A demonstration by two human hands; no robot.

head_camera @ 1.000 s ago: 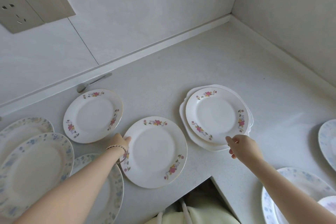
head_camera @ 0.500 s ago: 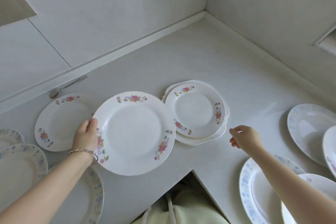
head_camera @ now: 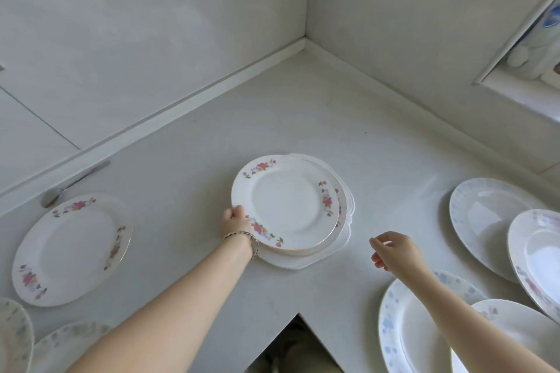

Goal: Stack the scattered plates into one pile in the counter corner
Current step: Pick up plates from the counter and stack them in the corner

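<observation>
White counter (head_camera: 303,118): your left hand (head_camera: 235,221) grips floral plate (head_camera: 288,201) by near-left rim atop pile (head_camera: 344,222) (offset left); right hand (head_camera: 394,251) loose, empty, right of pile.

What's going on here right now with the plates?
A person is stacking plates. The left hand grips the rim of a pink-flowered plate now on top of the pile near the counter's inner corner. The right hand hovers empty beside it. Another pink-flowered plate lies to the left, and blue-patterned plates wait on the right.
</observation>
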